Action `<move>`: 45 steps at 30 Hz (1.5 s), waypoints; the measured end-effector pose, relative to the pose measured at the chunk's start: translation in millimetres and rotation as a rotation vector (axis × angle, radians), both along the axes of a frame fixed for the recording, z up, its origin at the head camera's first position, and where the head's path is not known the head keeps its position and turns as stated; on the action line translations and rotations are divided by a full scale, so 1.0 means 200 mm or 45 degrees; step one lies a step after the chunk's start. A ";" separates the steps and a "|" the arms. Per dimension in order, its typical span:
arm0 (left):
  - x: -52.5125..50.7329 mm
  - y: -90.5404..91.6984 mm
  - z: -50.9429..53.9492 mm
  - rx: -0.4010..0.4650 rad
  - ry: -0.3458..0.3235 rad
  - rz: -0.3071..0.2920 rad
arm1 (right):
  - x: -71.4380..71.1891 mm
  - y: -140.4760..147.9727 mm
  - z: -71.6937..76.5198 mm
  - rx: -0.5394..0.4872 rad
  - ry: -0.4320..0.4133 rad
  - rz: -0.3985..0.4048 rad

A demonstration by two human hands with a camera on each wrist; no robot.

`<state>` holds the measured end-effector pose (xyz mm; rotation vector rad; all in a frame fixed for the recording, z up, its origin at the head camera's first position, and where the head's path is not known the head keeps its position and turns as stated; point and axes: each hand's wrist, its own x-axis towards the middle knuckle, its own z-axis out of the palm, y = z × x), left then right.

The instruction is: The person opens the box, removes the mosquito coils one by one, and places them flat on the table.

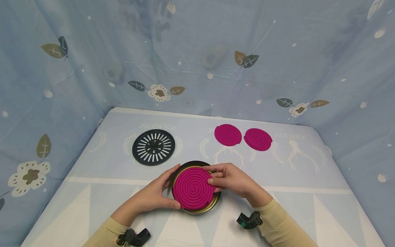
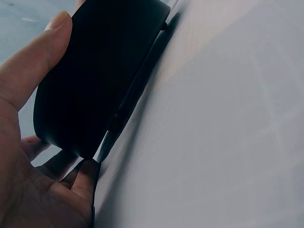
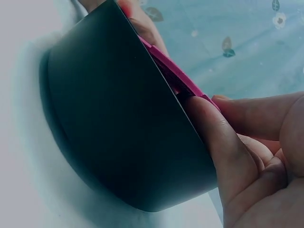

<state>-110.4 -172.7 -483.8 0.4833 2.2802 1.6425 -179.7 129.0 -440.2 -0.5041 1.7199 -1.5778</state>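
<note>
A magenta mosquito coil (image 1: 193, 188) lies tilted over the mouth of a round black tin (image 3: 118, 118) with a yellowish inside. My right hand (image 1: 229, 178) pinches the coil's right edge between thumb and fingers. In the right wrist view that edge stands a little above the rim. With thumb and fingers spread around its left side, my left hand (image 1: 154, 195) grips the tin, which stands on the table. In the left wrist view the dark tin wall (image 2: 95, 71) sits between thumb and fingers. The inside of the tin is mostly hidden under the coil.
Behind and left of the tin lies a black slotted round lid (image 1: 154, 144). Two more magenta coils, one (image 1: 228, 135) left of the other (image 1: 258, 139), lie flat at the back. A patterned cloth (image 1: 108, 154) covers the table; a blue curtain (image 1: 197, 61) hangs behind it.
</note>
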 end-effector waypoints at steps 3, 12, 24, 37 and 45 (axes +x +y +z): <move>0.00 0.00 0.00 0.001 0.011 -0.002 | 0.00 0.00 0.00 -0.009 -0.016 -0.013; 0.00 0.00 0.00 0.012 0.022 -0.005 | 0.00 0.02 0.00 -0.015 -0.014 -0.066; 0.00 0.00 -0.01 0.010 0.031 -0.006 | -0.02 0.09 0.01 -0.033 0.004 -0.105; 0.00 0.00 0.00 -0.002 -0.013 0.010 | -0.08 0.22 0.03 -0.042 0.041 -0.289; 0.00 0.00 -0.01 0.016 0.011 -0.003 | -0.12 0.32 0.04 -0.041 0.074 -0.409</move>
